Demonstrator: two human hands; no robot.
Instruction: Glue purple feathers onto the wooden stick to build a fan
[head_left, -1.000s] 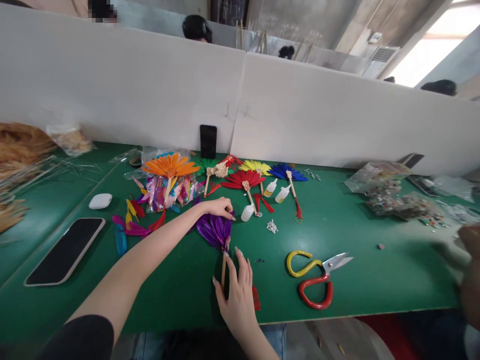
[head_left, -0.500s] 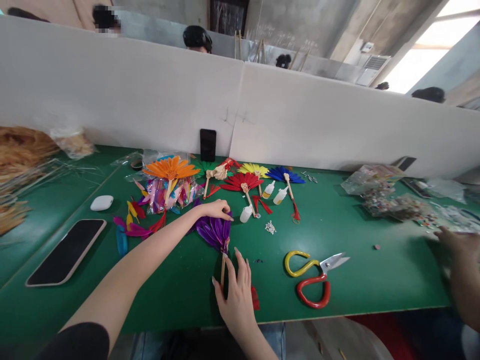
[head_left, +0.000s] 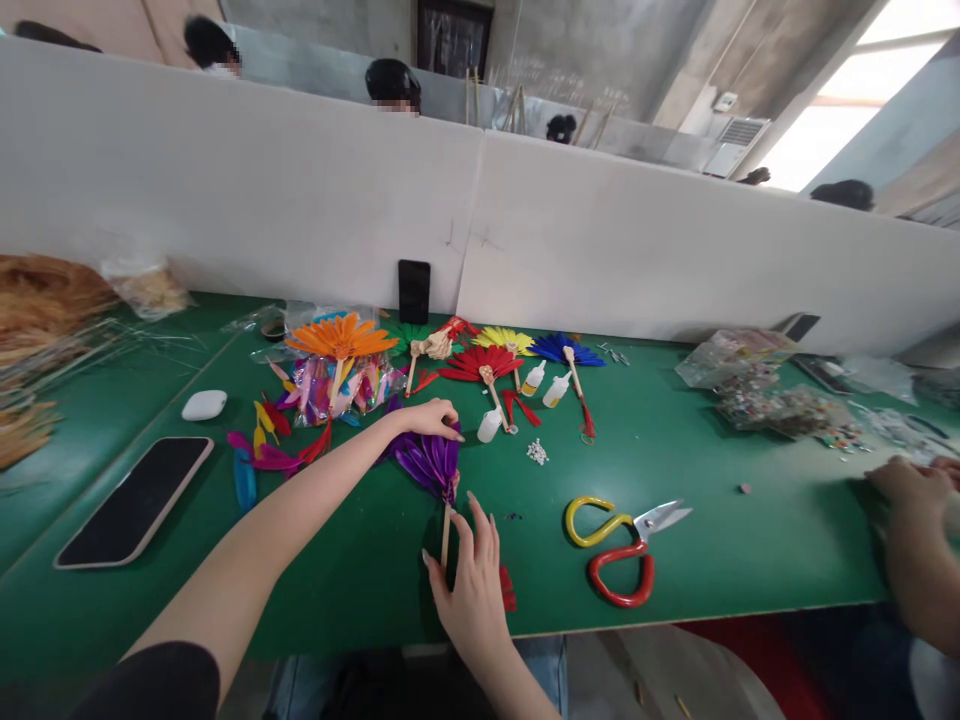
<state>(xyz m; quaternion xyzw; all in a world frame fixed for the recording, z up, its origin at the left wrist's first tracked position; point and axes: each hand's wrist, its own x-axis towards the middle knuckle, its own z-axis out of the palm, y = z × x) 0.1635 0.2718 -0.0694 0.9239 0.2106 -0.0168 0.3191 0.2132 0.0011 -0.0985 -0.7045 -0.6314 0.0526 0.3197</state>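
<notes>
Left hand (head_left: 435,420) bent over the far edge of the purple fan (head_left: 429,465), fingers curled down; cannot tell whether they pinch the feathers or only press. Right hand (head_left: 472,575) spread wide, thumb left of the handle (head_left: 445,540), fingers to its right; firmness of contact cannot be judged. Purple fan lies on the green table (head_left: 720,560), close to the near edge, in front of the wearer. Hidden: part of its feathers, under the left hand and forearm; the handle's near end, by the right hand. A red piece (head_left: 508,590) shows only in part beside the right hand, nature unclear. Green fan (head_left: 409,335) mostly covered; contents of the bags (head_left: 765,395) at right hard to make out; co-worker's hand (head_left: 911,490) near the right border, its work too unclear to read. Counts: five further fans, namely orange (head_left: 341,337), green, yellow (head_left: 504,339), red (head_left: 484,364), blue (head_left: 562,348); three bottles (head_left: 557,391); one pair of scissors (head_left: 626,555), blades apart; one heap of white beads (head_left: 537,452), too small to count. Orientation: purple fan's long axis runs roughly fore-and-aft, handle toward the wearer, feathers away and leaning somewhat left.
</notes>
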